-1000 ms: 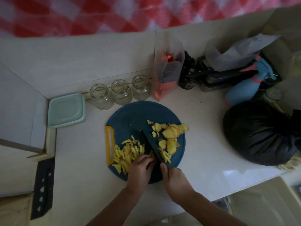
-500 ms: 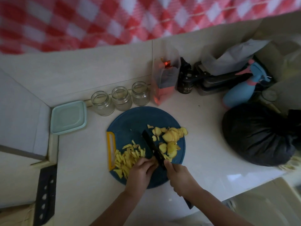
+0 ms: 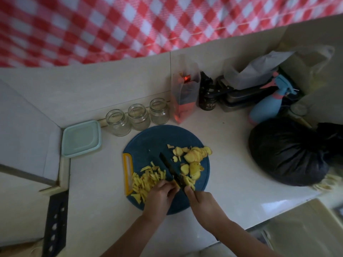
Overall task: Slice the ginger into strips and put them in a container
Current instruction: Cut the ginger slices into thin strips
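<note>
A round blue cutting board with a yellow handle lies on the pale counter. Cut ginger strips are piled on its left side, and round ginger slices lie on its right. My right hand grips the handle of a dark knife, whose blade points away between the two piles. My left hand has its fingers curled down on ginger just left of the blade; the piece under them is hidden. A lidded pale green container sits left of the board.
Three open glass jars stand behind the board. A clear bag, a dark bottle, a blue spray bottle and a black bag crowd the right. A black knife sheath lies at the lower left.
The view has tilted up, showing more of the checked cloth. The knife tip swung slightly left along the board. Both hands stay at the board's near edge.
</note>
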Demonstrator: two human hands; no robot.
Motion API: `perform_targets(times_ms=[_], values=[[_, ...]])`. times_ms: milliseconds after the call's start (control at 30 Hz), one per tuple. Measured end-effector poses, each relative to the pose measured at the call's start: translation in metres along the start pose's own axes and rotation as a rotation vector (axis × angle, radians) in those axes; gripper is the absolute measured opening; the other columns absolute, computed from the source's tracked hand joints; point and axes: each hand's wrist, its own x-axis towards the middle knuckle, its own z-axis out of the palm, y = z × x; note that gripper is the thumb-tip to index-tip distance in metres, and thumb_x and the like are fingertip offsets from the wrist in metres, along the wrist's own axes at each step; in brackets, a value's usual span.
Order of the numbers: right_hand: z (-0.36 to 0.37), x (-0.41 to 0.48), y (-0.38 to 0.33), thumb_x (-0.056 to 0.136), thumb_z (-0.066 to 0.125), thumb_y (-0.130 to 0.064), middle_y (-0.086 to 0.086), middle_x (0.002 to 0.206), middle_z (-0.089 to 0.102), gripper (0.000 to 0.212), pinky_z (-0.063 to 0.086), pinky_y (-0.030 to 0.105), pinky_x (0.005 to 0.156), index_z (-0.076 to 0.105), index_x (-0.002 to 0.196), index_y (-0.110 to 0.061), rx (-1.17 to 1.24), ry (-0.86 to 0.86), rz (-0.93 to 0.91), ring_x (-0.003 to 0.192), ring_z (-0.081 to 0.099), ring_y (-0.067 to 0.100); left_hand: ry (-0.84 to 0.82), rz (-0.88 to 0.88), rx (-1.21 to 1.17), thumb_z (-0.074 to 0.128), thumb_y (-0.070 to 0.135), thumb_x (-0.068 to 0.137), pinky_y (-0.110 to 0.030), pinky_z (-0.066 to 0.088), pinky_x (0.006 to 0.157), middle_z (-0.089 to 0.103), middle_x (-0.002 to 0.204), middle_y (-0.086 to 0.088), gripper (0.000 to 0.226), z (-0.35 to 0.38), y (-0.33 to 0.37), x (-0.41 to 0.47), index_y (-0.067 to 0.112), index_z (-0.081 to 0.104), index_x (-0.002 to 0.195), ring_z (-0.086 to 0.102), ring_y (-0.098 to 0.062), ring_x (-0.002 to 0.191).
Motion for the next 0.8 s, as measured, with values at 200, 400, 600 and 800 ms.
perform_targets(times_ms=[200, 400, 600, 800], values=[[0.004, -0.002, 0.009, 0.101, 0.030, -0.049, 0.002, 0.062, 0.048, 0.054, 0.033, 0.028, 0.057, 0.043, 0.062, -0.013, -0.041, 0.019, 0.040, 0.056, 0.043, 0.012, -0.023, 0.008, 0.001, 0.084, 0.009, 0.066, -0.015, 0.050, 0.057, 0.068, 0.077, 0.001, 0.016, -0.001, 0.000, 0.000, 0.011, 0.076, 0.080, 0.065, -0.008, 0.065], [0.008, -0.004, 0.011, 0.101, 0.030, -0.047, 0.000, 0.060, 0.046, 0.053, 0.036, 0.031, 0.062, 0.040, 0.059, -0.016, -0.083, 0.040, 0.041, 0.058, 0.045, 0.015, -0.029, 0.009, -0.003, 0.077, 0.015, 0.073, -0.019, 0.051, 0.055, 0.066, 0.078, 0.001, 0.009, 0.002, -0.004, -0.001, 0.012, 0.074, 0.080, 0.066, -0.010, 0.065], [0.024, -0.002, 0.013, 0.100, 0.024, -0.052, 0.004, 0.074, 0.053, 0.048, 0.044, 0.036, 0.073, 0.043, 0.065, -0.023, -0.181, 0.055, 0.060, 0.079, 0.056, 0.025, -0.035, 0.054, 0.050, 0.057, 0.030, 0.081, -0.017, 0.047, 0.052, 0.064, 0.074, 0.001, 0.024, 0.002, -0.004, 0.000, 0.013, 0.073, 0.076, 0.064, -0.011, 0.061], [0.023, 0.009, 0.016, 0.102, 0.026, -0.046, 0.006, 0.076, 0.055, 0.048, 0.043, 0.034, 0.074, 0.044, 0.065, -0.020, -0.133, 0.026, 0.079, 0.075, 0.053, 0.022, -0.047, 0.035, 0.004, 0.066, 0.020, 0.077, -0.016, 0.045, 0.054, 0.063, 0.075, 0.002, 0.010, 0.004, -0.007, -0.002, 0.012, 0.072, 0.076, 0.062, -0.011, 0.063]])
